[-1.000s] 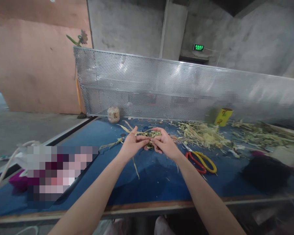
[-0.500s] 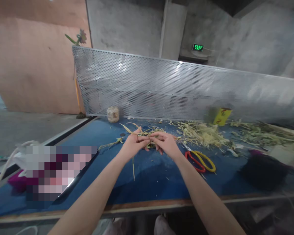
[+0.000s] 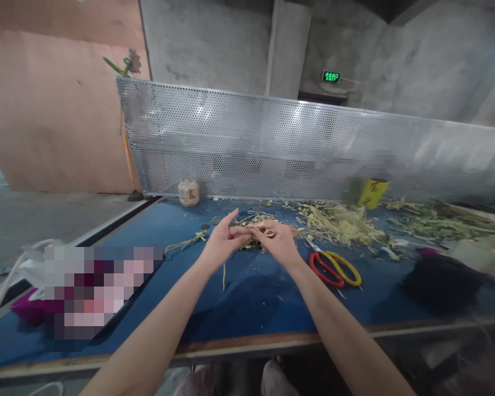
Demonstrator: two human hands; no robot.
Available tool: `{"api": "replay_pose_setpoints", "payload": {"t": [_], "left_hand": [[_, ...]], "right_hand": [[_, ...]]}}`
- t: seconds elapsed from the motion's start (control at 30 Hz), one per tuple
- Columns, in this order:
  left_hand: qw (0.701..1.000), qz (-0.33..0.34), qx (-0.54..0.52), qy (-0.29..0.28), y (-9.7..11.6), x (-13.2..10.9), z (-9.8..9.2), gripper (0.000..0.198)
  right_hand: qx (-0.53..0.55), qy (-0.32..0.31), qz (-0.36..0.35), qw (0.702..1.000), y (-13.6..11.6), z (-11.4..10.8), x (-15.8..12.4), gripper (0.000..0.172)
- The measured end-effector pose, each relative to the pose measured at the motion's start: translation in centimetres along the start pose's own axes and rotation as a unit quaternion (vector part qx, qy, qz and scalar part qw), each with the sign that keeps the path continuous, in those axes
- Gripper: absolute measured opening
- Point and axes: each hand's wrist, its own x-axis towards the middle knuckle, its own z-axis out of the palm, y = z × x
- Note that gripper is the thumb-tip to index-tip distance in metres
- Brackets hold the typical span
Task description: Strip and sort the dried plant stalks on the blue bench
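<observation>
My left hand (image 3: 221,242) and my right hand (image 3: 274,240) meet fingertip to fingertip over the blue table top (image 3: 251,291). Both pinch thin pale straw strips (image 3: 251,226) between thumb and fingers. One strip (image 3: 224,275) hangs down from my left hand toward the table. A small clump of straw scraps (image 3: 247,245) lies just under the hands. Scissors (image 3: 334,267) with a red and a yellow handle lie on the table right of my right hand.
A big heap of straw (image 3: 340,225) spreads along the back right. A yellow cup (image 3: 372,192) and a small jar (image 3: 188,192) stand by the perforated metal screen (image 3: 272,148). A black object (image 3: 441,283) lies at the right, a purple thing (image 3: 25,308) at the left.
Both hands have lifted slightly and drawn their fingertips closer together on the straw strips. The hanging strip has swung a little. The view has shifted slightly.
</observation>
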Motion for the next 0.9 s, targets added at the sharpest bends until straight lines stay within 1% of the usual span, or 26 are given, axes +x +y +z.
{"api": "replay_pose_setpoints", "payload": {"t": [0.17, 0.27, 0.37, 0.43, 0.47, 0.53, 0.57, 0.63, 0.7, 0.77, 0.8, 0.87, 0.9], "left_hand": [[1.0, -0.012, 0.002, -0.022, 0.2, -0.2, 0.0, 0.09], [1.0, -0.01, -0.006, -0.007, 0.5, -0.3, 0.3, 0.089], [1.0, -0.011, -0.012, 0.023, 0.7, -0.4, 0.5, 0.085], [0.999, -0.015, -0.017, 0.032, 0.8, -0.4, 0.6, 0.082], [0.999, -0.015, -0.018, 0.039, 0.8, -0.3, 0.5, 0.08], [0.998, -0.014, -0.024, 0.064, 0.7, -0.2, 0.3, 0.077], [0.996, -0.015, -0.033, 0.085, 0.6, -0.1, 0.1, 0.075], [0.989, -0.014, -0.066, 0.13, 0.5, 0.1, -0.2, 0.073], [0.983, -0.016, -0.102, 0.154, 0.4, 0.2, -0.5, 0.071], [0.979, -0.024, -0.124, 0.158, 0.4, 0.3, -0.6, 0.068], [0.979, -0.029, -0.129, 0.155, 0.4, 0.3, -0.5, 0.066], [0.979, -0.037, -0.133, 0.153, 0.4, 0.3, -0.4, 0.066], [0.979, -0.037, -0.133, 0.152, 0.4, 0.2, -0.3, 0.067]], "right_hand": [[0.103, 0.002, 0.058, 0.993, -0.2, 0.1, 0.1, 0.018], [0.137, 0.016, 0.087, 0.987, -0.3, -0.1, 0.4, 0.019], [0.132, 0.015, 0.106, 0.986, -0.3, -0.2, 0.6, 0.022], [0.096, 0.016, 0.103, 0.99, -0.2, -0.3, 0.5, 0.022], [0.062, 0.02, 0.092, 0.994, -0.2, -0.4, 0.4, 0.022], [-0.046, 0.037, 0.053, 0.997, -0.1, -0.5, 0.1, 0.021], [-0.112, 0.05, 0.024, 0.992, -0.2, -0.6, 0.0, 0.021], [-0.24, 0.077, -0.061, 0.966, -0.4, -0.8, -0.2, 0.021], [-0.332, 0.075, -0.175, 0.924, -0.7, -1.0, -0.3, 0.019], [-0.387, 0.039, -0.281, 0.877, -1.1, -1.0, -0.4, 0.021], [-0.404, 0.019, -0.317, 0.858, -1.3, -0.9, -0.5, 0.021], [-0.418, -0.012, -0.356, 0.836, -1.4, -0.5, -0.6, 0.018], [-0.417, -0.019, -0.362, 0.833, -1.4, -0.2, -0.6, 0.017]]}}
